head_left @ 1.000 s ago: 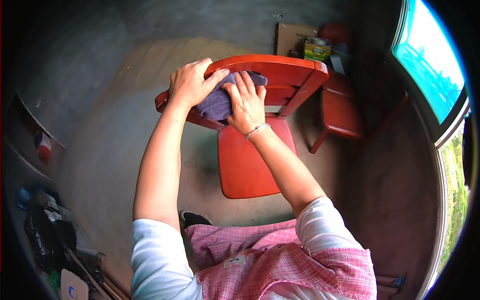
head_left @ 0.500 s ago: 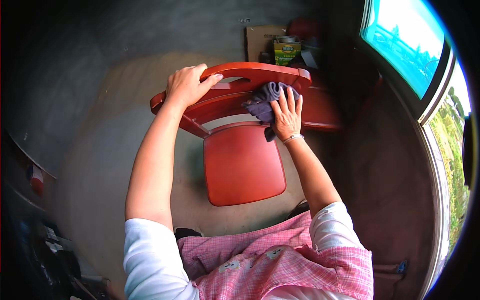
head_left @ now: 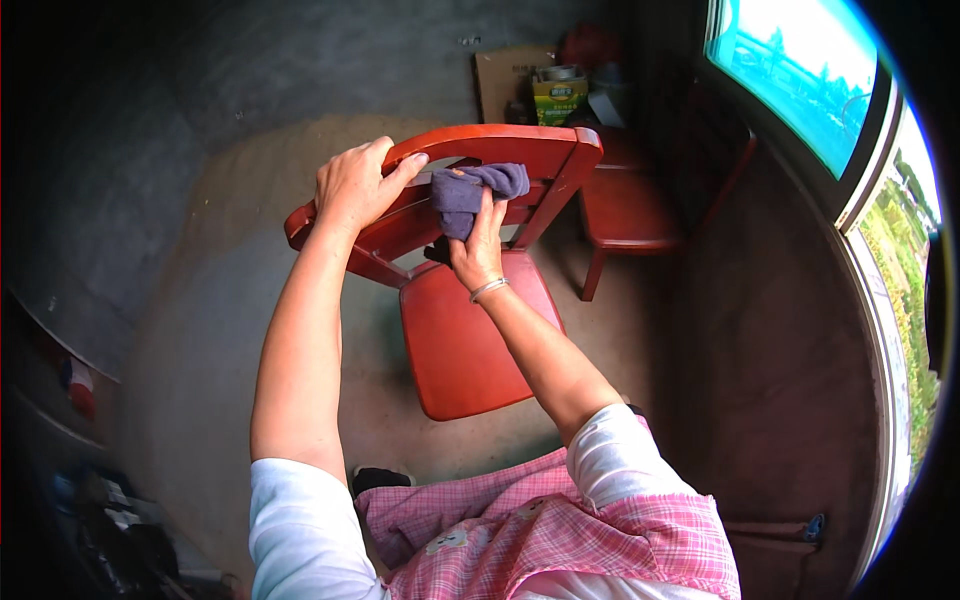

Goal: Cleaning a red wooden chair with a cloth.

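A reddish-brown wooden chair (head_left: 465, 345) stands in front of me, its curved backrest nearest my hands. My left hand (head_left: 355, 190) is closed round the top rail of the backrest at its left part, thumb along the upper edge. In my right hand (head_left: 480, 245) is a bunched dark purple cloth (head_left: 470, 195), pressed against the backrest slats near the middle. The cloth hides the slats behind it, and a dark end of it hangs below beside the palm. My right fingers lie partly behind and along the cloth.
A second red chair (head_left: 625, 210) stands to the right, behind mine. At the far wall are a cardboard box (head_left: 500, 80) and a green and yellow carton (head_left: 560, 100). A window (head_left: 800, 80) runs along the right. Dark bags (head_left: 110, 530) lie at the lower left.
My right hand has moved the cloth left from the right end of the backrest to its middle. The chair is turned slightly, and my left hand keeps its hold on the rail.
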Available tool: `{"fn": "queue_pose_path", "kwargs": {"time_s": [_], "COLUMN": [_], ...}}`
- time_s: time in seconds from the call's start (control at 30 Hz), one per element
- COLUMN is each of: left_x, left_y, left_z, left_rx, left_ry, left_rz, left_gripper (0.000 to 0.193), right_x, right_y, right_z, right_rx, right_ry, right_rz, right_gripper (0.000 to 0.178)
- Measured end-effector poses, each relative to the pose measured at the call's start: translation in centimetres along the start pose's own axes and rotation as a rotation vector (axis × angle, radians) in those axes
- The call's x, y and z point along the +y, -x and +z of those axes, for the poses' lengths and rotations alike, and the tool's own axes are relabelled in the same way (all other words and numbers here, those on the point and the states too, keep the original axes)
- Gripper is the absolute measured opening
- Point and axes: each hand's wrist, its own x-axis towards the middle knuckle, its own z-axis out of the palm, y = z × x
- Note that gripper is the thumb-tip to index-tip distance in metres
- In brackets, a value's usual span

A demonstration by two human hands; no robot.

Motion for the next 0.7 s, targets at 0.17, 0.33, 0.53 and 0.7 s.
{"fn": "queue_pose_path", "kwargs": {"time_s": [0.17, 0.33, 0.53, 0.7], "left_x": [-0.6, -1.1, -0.6, -0.2], "left_y": [-0.6, -0.3, 0.4, 0.8], "left_z": [0.0, 0.0, -0.7, -1.0], "left_rx": [-0.057, -0.059, -0.015, 0.138], "left_ry": [0.025, 0.061, 0.251, 0.552], "left_rz": [-0.036, -0.041, -0.058, -0.018], "left_gripper": [0.061, 0.068, 0.068, 0.081], "right_x": [-0.5, -5.0, -3.8, -7.5], "right_y": [-0.8, -6.6, -13.7, -13.3], "right_z": [-3.7, -10.3, -13.3, -9.7], "right_rx": [-0.146, 0.099, -0.385, -0.455], "right_ry": [-0.009, 0.118, 0.64, 0.482], "right_rz": [0.011, -0.327, -0.379, -0.495], "right_gripper": [0.043, 0.048, 0.061, 0.056]}}
